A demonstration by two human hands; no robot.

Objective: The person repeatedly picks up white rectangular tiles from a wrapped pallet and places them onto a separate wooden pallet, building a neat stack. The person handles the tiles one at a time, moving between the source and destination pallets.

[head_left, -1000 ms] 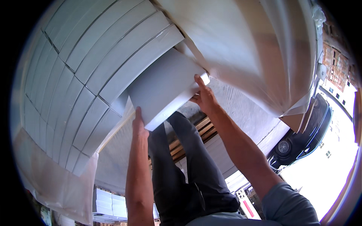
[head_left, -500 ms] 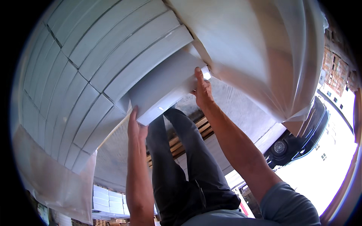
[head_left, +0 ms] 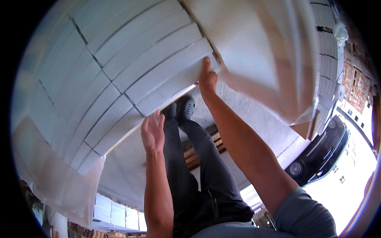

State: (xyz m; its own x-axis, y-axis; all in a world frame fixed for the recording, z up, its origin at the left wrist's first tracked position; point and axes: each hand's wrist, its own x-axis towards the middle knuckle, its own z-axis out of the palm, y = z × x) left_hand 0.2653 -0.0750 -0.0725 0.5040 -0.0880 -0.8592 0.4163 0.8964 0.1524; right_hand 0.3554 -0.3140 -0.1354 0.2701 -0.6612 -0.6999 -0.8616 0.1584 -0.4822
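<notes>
A long white box (head_left: 170, 88) lies flush in the front row of a large stack of white boxes (head_left: 119, 51). My right hand (head_left: 208, 81) is on this box's right end, its thumb laid over the top and its other fingers mostly hidden at the front edge. At the left end, my left hand (head_left: 153, 133) has its fingers stretched out beside the edge, with nothing held in it. From this view I cannot tell whether its fingertips still touch the box.
Tan wrapping sheet (head_left: 258, 47) rises on the right of the stack, and translucent film (head_left: 67, 186) hangs at its left. My legs stand on a concrete floor (head_left: 127, 170) near wooden pallet slats (head_left: 194, 156). A dark car (head_left: 317, 154) is parked outside at right.
The white box has gone from between my hands, tilted in front of the stack, to lying level in its front row. My left hand has come off it and opened.
</notes>
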